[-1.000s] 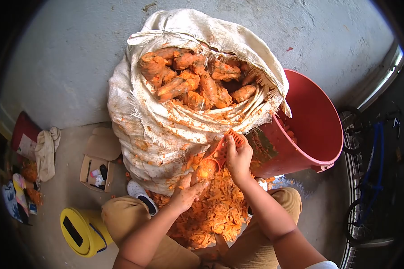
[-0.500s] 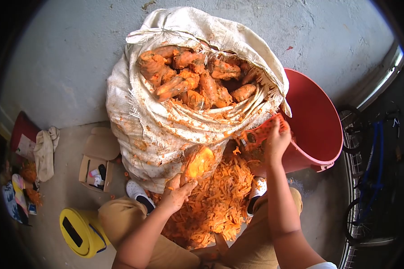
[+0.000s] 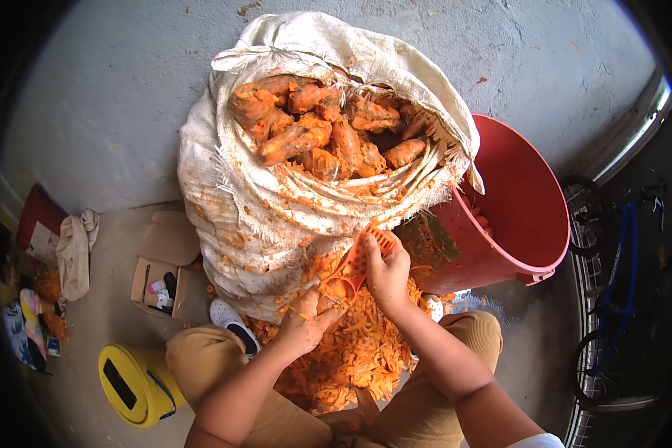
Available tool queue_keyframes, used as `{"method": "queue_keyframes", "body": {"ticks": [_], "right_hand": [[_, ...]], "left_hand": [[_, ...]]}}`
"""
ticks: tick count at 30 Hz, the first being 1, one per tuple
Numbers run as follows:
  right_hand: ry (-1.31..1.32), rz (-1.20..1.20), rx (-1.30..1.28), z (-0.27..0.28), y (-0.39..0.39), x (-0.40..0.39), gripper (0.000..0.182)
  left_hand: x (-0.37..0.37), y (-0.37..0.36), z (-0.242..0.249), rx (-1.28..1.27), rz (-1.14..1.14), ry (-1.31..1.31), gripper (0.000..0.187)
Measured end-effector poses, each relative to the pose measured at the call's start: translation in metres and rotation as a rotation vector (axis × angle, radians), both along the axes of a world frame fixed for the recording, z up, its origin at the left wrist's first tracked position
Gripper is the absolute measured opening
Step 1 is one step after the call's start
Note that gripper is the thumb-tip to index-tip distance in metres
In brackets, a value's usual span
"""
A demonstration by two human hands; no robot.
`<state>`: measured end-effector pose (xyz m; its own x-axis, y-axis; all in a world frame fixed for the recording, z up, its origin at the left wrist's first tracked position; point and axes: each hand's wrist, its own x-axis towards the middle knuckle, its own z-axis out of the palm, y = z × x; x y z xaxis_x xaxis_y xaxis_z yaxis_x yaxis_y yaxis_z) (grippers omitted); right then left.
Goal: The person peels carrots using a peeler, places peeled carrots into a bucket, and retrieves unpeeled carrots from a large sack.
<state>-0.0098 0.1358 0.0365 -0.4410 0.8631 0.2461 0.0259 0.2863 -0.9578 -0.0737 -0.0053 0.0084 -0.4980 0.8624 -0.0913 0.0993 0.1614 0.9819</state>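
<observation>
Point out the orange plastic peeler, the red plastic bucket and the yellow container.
orange plastic peeler (image 3: pixel 362 257), head view, slotted middle.
red plastic bucket (image 3: pixel 526 190), head view, inner wall.
yellow container (image 3: pixel 131 384), head view, top face.

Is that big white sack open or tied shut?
Open. The sack's mouth is rolled back, and the carrots heaped inside show at the top.

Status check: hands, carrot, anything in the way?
Left hand grips carrot. Right hand holds peeler on it. Peelings piled beneath; sack close behind.
</observation>
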Motion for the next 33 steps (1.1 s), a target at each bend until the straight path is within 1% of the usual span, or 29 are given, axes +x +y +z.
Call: {"method": "queue_keyframes", "body": {"ticks": [1, 2, 4, 5, 7, 8, 9, 10, 12, 13, 14, 15, 17, 19, 20, 22, 23, 25, 26, 27, 28, 29, 30, 31, 33], "right_hand": [[-0.028, -0.024, 0.085, 0.000, 0.000, 0.000, 0.018], [-0.121, -0.046, 0.110, 0.007, 0.001, 0.003, 0.016], [-0.061, -0.173, 0.157, -0.007, 0.022, 0.003, 0.016], [-0.031, -0.238, 0.180, -0.015, 0.036, 0.003, 0.016], [0.069, -0.356, -0.018, -0.021, 0.075, 0.011, 0.016], [0.109, -0.373, -0.045, -0.018, 0.088, 0.019, 0.016], [0.146, -0.388, -0.072, -0.015, 0.095, 0.024, 0.016], [0.018, -0.484, 0.040, -0.002, 0.092, 0.027, 0.016], [0.213, -0.312, -0.135, 0.011, 0.074, 0.020, 0.016], [0.307, -0.224, -0.225, 0.015, 0.061, 0.015, 0.016], [0.203, -0.185, -0.195, 0.018, 0.044, 0.012, 0.016], [0.160, -0.099, -0.194, 0.014, 0.031, 0.010, 0.015], [0.052, -0.015, -0.063, 0.008, 0.004, 0.003, 0.017], [-0.193, -0.053, 0.206, -0.006, -0.005, 0.002, 0.018], [-0.198, -0.053, 0.180, -0.005, -0.004, 0.003, 0.018], [-0.207, -0.052, 0.125, -0.002, 0.002, 0.004, 0.018], [-0.162, -0.073, 0.148, 0.000, 0.009, 0.004, 0.019], [-0.091, -0.212, 0.105, 0.010, 0.033, 0.008, 0.020], [-0.052, -0.276, 0.056, 0.007, 0.050, 0.012, 0.020], [-0.010, -0.339, 0.005, -0.002, 0.068, 0.017, 0.020], [-0.088, -0.415, 0.117, -0.011, 0.085, 0.025, 0.019], [-0.168, -0.486, 0.232, -0.010, 0.091, 0.028, 0.019], [-0.129, -0.455, 0.192, -0.009, 0.088, 0.028, 0.018], [0.040, -0.385, 0.090, -0.004, 0.077, 0.021, 0.018], [0.124, -0.125, -0.122, 0.018, 0.038, 0.013, 0.017]], "left_hand": [[0.000, 0.001, 0.002, 0.021, 0.002, 0.045, 0.020], [0.000, 0.001, 0.007, 0.010, 0.000, 0.084, 0.021], [0.001, 0.001, 0.021, -0.013, -0.004, 0.161, 0.024], [0.001, -0.002, 0.023, -0.105, -0.040, 0.202, 0.027], [0.000, -0.009, 0.024, -0.288, -0.113, 0.286, 0.032], [0.002, -0.009, 0.021, -0.161, -0.094, 0.273, 0.033], [0.001, -0.009, 0.018, -0.139, -0.076, 0.297, 0.032], [0.000, -0.009, 0.016, -0.115, -0.055, 0.320, 0.031], [-0.004, -0.008, 0.010, -0.093, -0.025, 0.376, 0.031], [-0.006, -0.008, 0.002, -0.071, -0.020, 0.341, 0.031], [-0.008, -0.008, -0.010, -0.048, -0.015, 0.307, 0.031], [-0.007, -0.008, -0.017, -0.048, -0.018, 0.341, 0.032], [-0.007, -0.005, -0.021, -0.048, -0.022, 0.410, 0.034], [-0.001, -0.007, -0.003, -0.150, -0.055, 0.570, 0.036], [0.002, -0.005, 0.004, -0.131, -0.016, 0.547, 0.035], [0.003, -0.005, 0.015, -0.160, -0.039, 0.582, 0.034], [0.003, -0.005, 0.017, -0.175, -0.054, 0.602, 0.033], [0.004, -0.008, 0.016, -0.182, -0.061, 0.648, 0.034], [0.004, -0.009, 0.016, -0.185, -0.065, 0.671, 0.035], [0.004, -0.009, 0.019, -0.216, -0.065, 0.640, 0.034], [0.005, -0.010, 0.023, -0.249, -0.064, 0.609, 0.034], [0.005, -0.011, 0.025, -0.281, -0.061, 0.577, 0.034], [0.003, -0.010, 0.024, -0.241, -0.062, 0.584, 0.033], [-0.001, -0.010, 0.023, -0.201, -0.062, 0.590, 0.032], [-0.002, -0.010, 0.018, -0.139, -0.063, 0.613, 0.031]]}}
